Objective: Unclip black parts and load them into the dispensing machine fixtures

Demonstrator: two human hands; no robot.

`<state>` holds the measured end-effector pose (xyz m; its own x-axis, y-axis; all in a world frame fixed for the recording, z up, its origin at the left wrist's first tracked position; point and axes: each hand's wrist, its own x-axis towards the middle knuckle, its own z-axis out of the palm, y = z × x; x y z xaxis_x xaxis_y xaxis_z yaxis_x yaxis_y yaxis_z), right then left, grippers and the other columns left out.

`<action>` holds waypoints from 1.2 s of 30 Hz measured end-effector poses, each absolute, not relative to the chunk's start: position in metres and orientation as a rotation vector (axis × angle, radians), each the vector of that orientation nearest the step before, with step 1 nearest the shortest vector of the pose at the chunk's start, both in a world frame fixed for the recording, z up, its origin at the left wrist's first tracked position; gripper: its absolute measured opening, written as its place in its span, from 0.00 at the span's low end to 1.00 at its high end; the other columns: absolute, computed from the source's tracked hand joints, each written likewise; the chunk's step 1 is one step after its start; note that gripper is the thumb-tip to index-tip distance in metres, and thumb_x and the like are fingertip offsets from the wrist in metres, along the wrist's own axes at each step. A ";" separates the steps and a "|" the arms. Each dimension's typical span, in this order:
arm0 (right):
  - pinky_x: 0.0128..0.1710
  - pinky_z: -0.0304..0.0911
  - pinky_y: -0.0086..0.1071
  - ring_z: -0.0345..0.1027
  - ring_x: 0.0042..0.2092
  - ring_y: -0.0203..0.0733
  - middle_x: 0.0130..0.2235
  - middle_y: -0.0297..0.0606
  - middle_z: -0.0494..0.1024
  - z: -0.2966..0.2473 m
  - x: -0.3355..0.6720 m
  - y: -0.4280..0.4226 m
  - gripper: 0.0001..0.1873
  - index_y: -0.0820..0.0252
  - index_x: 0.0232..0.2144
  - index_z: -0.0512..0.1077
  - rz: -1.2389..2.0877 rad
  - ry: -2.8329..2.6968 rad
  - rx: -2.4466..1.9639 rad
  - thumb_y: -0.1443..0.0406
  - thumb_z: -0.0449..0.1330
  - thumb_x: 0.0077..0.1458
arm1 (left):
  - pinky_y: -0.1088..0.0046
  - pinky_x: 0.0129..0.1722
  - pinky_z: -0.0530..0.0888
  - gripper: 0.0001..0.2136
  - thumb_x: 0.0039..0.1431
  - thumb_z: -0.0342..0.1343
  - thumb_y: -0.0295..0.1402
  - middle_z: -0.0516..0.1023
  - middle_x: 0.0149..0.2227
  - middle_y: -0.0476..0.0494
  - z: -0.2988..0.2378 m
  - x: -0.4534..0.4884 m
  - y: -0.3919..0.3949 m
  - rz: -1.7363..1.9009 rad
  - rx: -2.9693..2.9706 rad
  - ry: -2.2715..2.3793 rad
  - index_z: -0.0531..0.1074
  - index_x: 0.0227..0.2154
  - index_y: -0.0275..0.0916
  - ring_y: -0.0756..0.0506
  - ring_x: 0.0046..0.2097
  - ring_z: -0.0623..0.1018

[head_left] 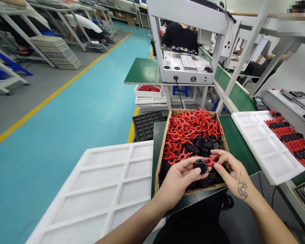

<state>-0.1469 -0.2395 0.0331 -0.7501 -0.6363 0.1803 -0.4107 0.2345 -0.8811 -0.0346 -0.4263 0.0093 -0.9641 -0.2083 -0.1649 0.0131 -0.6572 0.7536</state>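
Observation:
My left hand (179, 178) grips a small round black part (201, 166) with a shiny rim between thumb and fingers. Pinched in my right hand (232, 173) is a red spring clamp (211, 160), its jaw end at the black part's edge; whether it bites on the part I cannot tell. Both hands are close together over a cardboard box (164, 142). Many loose red clamps (190, 123) fill the far side of the box, and black blocky pieces (204, 145) lie in its nearer part.
A white divided tray (117, 181) lies at the left. To the right, another white tray (254, 135) carries rows of red clamps with black parts (291, 135). Behind stand a black grid tray (148, 123), a white machine (188, 67) and seated people. A blue aisle runs along the left.

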 end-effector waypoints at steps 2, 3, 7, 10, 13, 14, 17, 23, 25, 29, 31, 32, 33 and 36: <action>0.57 0.73 0.45 0.79 0.56 0.53 0.57 0.43 0.81 0.036 -0.144 -0.237 0.09 0.52 0.36 0.73 -1.509 2.237 -0.957 0.57 0.64 0.69 | 0.53 0.53 0.86 0.17 0.56 0.77 0.36 0.88 0.50 0.37 0.009 -0.035 -0.426 -2.737 0.356 -1.236 0.85 0.47 0.38 0.34 0.51 0.87; 0.55 0.75 0.44 0.80 0.54 0.52 0.55 0.43 0.82 0.037 -0.144 -0.236 0.08 0.52 0.37 0.74 -1.543 2.212 -0.927 0.57 0.65 0.68 | 0.53 0.53 0.86 0.17 0.56 0.77 0.36 0.88 0.51 0.37 0.009 -0.035 -0.426 -2.740 0.348 -1.238 0.85 0.47 0.38 0.35 0.51 0.87; 0.52 0.78 0.39 0.82 0.48 0.47 0.49 0.41 0.85 0.037 -0.143 -0.232 0.13 0.51 0.47 0.77 -1.774 2.098 -0.706 0.55 0.71 0.63 | 0.52 0.56 0.85 0.16 0.59 0.75 0.35 0.86 0.54 0.35 0.011 -0.035 -0.426 -2.729 0.316 -1.270 0.85 0.49 0.39 0.34 0.51 0.87; 0.53 0.80 0.40 0.83 0.49 0.48 0.48 0.42 0.87 0.037 -0.139 -0.228 0.20 0.52 0.51 0.78 -1.867 2.027 -0.576 0.54 0.74 0.59 | 0.50 0.57 0.84 0.17 0.60 0.74 0.35 0.86 0.55 0.33 0.011 -0.034 -0.426 -2.714 0.317 -1.298 0.84 0.51 0.38 0.32 0.53 0.87; 0.49 0.82 0.42 0.85 0.44 0.48 0.46 0.44 0.88 0.037 -0.134 -0.225 0.22 0.53 0.50 0.77 -1.892 1.977 -0.487 0.54 0.76 0.57 | 0.51 0.56 0.84 0.17 0.60 0.75 0.36 0.86 0.54 0.34 0.010 -0.034 -0.425 -2.681 0.340 -1.312 0.84 0.51 0.38 0.32 0.56 0.85; 0.47 0.83 0.42 0.85 0.42 0.47 0.46 0.44 0.88 0.037 -0.132 -0.225 0.22 0.52 0.49 0.76 -1.900 1.968 -0.459 0.54 0.76 0.57 | 0.51 0.56 0.85 0.17 0.59 0.75 0.36 0.86 0.54 0.34 0.009 -0.034 -0.425 -2.670 0.344 -1.320 0.84 0.50 0.39 0.32 0.57 0.84; 0.44 0.83 0.40 0.85 0.37 0.45 0.45 0.43 0.89 0.035 -0.128 -0.226 0.21 0.52 0.46 0.72 -1.942 1.953 -0.399 0.55 0.76 0.57 | 0.51 0.56 0.85 0.18 0.59 0.75 0.37 0.86 0.54 0.34 0.009 -0.034 -0.425 -2.646 0.340 -1.369 0.84 0.51 0.39 0.32 0.57 0.84; 0.42 0.84 0.41 0.85 0.37 0.45 0.44 0.41 0.89 0.030 -0.123 -0.233 0.21 0.51 0.41 0.69 -1.989 1.925 -0.420 0.55 0.76 0.58 | 0.53 0.57 0.84 0.20 0.59 0.74 0.39 0.85 0.56 0.34 0.014 -0.033 -0.424 -2.599 0.333 -1.480 0.83 0.52 0.37 0.32 0.58 0.84; 0.41 0.84 0.41 0.84 0.36 0.44 0.44 0.41 0.89 0.031 -0.121 -0.234 0.21 0.51 0.40 0.68 -1.994 1.925 -0.406 0.56 0.76 0.58 | 0.55 0.57 0.84 0.20 0.60 0.74 0.40 0.85 0.56 0.34 0.014 -0.032 -0.424 -2.595 0.336 -1.505 0.83 0.52 0.38 0.33 0.57 0.84; 0.41 0.84 0.39 0.84 0.35 0.43 0.44 0.40 0.88 0.032 -0.116 -0.235 0.20 0.51 0.40 0.67 -2.003 1.908 -0.411 0.56 0.76 0.59 | 0.57 0.57 0.84 0.20 0.61 0.73 0.39 0.86 0.54 0.35 0.015 -0.032 -0.424 -2.572 0.340 -1.585 0.83 0.53 0.38 0.35 0.55 0.85; 0.41 0.84 0.40 0.85 0.36 0.44 0.44 0.40 0.88 0.032 -0.116 -0.235 0.20 0.51 0.40 0.67 -1.977 1.903 -0.430 0.56 0.75 0.60 | 0.59 0.58 0.82 0.19 0.61 0.72 0.38 0.87 0.52 0.36 0.015 -0.032 -0.425 -2.541 0.341 -1.641 0.83 0.53 0.38 0.36 0.54 0.86; 0.42 0.84 0.40 0.85 0.37 0.44 0.45 0.40 0.88 0.032 -0.116 -0.235 0.19 0.51 0.40 0.67 -1.961 1.903 -0.439 0.56 0.75 0.60 | 0.59 0.58 0.82 0.19 0.62 0.72 0.38 0.87 0.52 0.36 0.015 -0.032 -0.425 -2.529 0.342 -1.661 0.83 0.53 0.38 0.36 0.54 0.86; 0.42 0.84 0.41 0.85 0.37 0.45 0.45 0.41 0.88 0.032 -0.116 -0.236 0.19 0.51 0.40 0.67 -1.945 1.900 -0.448 0.56 0.75 0.60 | 0.60 0.58 0.82 0.19 0.62 0.72 0.38 0.87 0.52 0.36 0.016 -0.032 -0.425 -2.523 0.340 -1.671 0.83 0.53 0.38 0.36 0.54 0.86; 0.42 0.84 0.41 0.85 0.37 0.45 0.46 0.41 0.88 0.032 -0.117 -0.237 0.20 0.51 0.39 0.67 -1.941 1.888 -0.447 0.56 0.75 0.59 | 0.59 0.57 0.82 0.20 0.61 0.72 0.38 0.87 0.51 0.35 0.016 -0.032 -0.425 -2.547 0.332 -1.660 0.82 0.54 0.37 0.36 0.52 0.86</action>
<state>-0.1167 -0.2366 0.0318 -0.8712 -0.4889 -0.0446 0.0581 -0.0125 -0.9982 -0.0316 -0.4255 0.0158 -0.9730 -0.1869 -0.1355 -0.0485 -0.4082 0.9116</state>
